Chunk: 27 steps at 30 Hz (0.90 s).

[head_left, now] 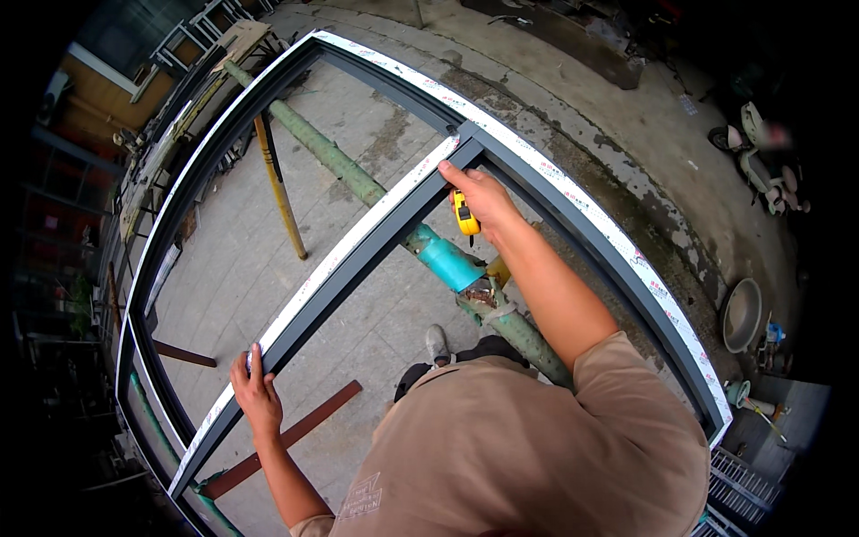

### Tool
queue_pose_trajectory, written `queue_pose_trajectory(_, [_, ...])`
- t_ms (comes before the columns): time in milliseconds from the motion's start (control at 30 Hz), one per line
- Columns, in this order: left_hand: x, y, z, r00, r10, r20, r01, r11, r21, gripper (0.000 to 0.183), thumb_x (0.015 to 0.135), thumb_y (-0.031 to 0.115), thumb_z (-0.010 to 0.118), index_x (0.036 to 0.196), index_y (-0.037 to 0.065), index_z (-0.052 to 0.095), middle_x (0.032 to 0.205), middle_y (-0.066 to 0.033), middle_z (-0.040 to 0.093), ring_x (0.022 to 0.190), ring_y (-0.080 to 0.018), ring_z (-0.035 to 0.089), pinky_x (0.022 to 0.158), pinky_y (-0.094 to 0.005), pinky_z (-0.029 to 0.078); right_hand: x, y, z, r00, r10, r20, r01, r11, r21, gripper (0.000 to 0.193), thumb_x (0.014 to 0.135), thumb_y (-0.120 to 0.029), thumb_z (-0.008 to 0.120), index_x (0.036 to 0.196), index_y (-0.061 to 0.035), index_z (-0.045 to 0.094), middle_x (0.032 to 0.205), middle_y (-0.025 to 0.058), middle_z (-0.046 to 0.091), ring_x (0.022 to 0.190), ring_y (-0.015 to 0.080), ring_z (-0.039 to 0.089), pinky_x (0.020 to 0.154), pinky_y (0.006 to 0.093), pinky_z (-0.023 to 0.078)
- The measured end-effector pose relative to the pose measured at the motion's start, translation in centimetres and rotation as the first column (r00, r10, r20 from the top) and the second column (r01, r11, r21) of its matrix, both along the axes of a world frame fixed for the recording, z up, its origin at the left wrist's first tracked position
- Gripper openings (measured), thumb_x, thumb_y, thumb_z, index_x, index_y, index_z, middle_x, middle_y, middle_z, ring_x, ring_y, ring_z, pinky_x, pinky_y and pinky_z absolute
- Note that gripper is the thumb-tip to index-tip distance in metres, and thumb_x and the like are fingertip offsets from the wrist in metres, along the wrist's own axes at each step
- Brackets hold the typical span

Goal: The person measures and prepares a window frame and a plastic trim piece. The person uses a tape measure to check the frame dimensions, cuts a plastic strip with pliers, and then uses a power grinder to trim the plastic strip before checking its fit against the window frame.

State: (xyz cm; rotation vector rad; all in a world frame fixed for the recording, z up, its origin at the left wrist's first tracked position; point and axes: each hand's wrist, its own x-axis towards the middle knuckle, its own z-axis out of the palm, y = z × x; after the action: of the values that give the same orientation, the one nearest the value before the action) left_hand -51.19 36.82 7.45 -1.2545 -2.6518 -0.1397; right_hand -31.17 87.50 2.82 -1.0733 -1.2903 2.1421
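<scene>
A large dark grey window frame [573, 210], faced with white printed protective film, lies across supports in front of me. Its crossbar [344, 242] runs diagonally between my hands. Near the lower left end of that bar, my left hand [258, 396] grips its edge, fingers over the white film. My right hand [481, 199] is at the upper end, close to the joint, with the thumb on the bar. A yellow and black tape measure [466, 215] sits in this hand's grip; no blade can be made out.
Under the frame runs a green pole [327, 152] with a turquoise wrapping [447, 262]. A yellow leg [279, 192] and a brown bar [295, 434] stand below. To the right are a metal basin [742, 315], a scooter [765, 161] and a ladder [743, 488].
</scene>
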Motion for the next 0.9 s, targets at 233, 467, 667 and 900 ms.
queue_pose_trajectory(233, [0.3, 0.2, -0.3, 1.0, 0.008, -0.017, -0.008, 1.0, 0.02, 0.052, 0.109, 0.033, 0.056, 0.156, 0.011, 0.057, 0.139, -0.0239, 0.058, 0.127, -0.0453, 0.055, 0.112, -0.0535, 0.043, -0.2, 0.7, -0.7, 0.998, 0.031, -0.046, -0.036, 0.993, -0.114, 0.047, 0.093, -0.051, 0.084, 0.097, -0.0073, 0.065, 0.076, 0.0011, 0.063, 0.062, 0.0105, 0.062, 0.055, 0.025, 0.052])
queue_pose_trajectory(467, [1.3, 2.0, 1.2, 0.999, 0.044, 0.012, -0.044, 0.999, 0.004, 0.054, 0.108, 0.032, 0.057, 0.157, 0.01, 0.055, 0.14, -0.0215, 0.057, 0.126, -0.0422, 0.053, 0.112, -0.0504, 0.042, -0.6, 0.3, 0.2, 0.997, -0.08, -0.009, 0.079, 0.995, -0.068, 0.052, 0.09, -0.048, 0.087, 0.105, -0.003, 0.066, 0.084, 0.0055, 0.062, 0.068, 0.0112, 0.058, 0.061, 0.0265, 0.05])
queue_pose_trajectory(667, [2.7, 7.6, 2.1, 0.998, 0.03, 0.052, -0.03, 1.0, -0.001, 0.065, 0.105, 0.039, 0.063, 0.16, 0.007, 0.05, 0.134, -0.0192, 0.06, 0.117, -0.0409, 0.055, 0.107, -0.0499, 0.044, -1.0, 0.0, 0.3, 0.993, -0.114, 0.018, 0.115, 0.993, -0.035, 0.048, 0.089, -0.047, 0.087, 0.102, -0.0037, 0.068, 0.084, 0.0054, 0.064, 0.07, 0.0115, 0.059, 0.062, 0.0266, 0.051])
queue_pose_trajectory(900, [1.1, 9.5, 0.3, 0.997, -0.073, -0.001, 0.072, 0.996, 0.059, 0.067, 0.107, 0.058, 0.048, 0.139, 0.0, 0.059, 0.114, -0.0217, 0.06, 0.102, -0.0406, 0.059, 0.093, -0.05, 0.047, -0.8, 0.3, 0.4, 0.994, -0.072, 0.08, 0.074, 0.997, -0.025, 0.052, 0.089, -0.051, 0.085, 0.106, -0.004, 0.07, 0.09, 0.004, 0.065, 0.076, 0.0114, 0.061, 0.068, 0.0274, 0.052])
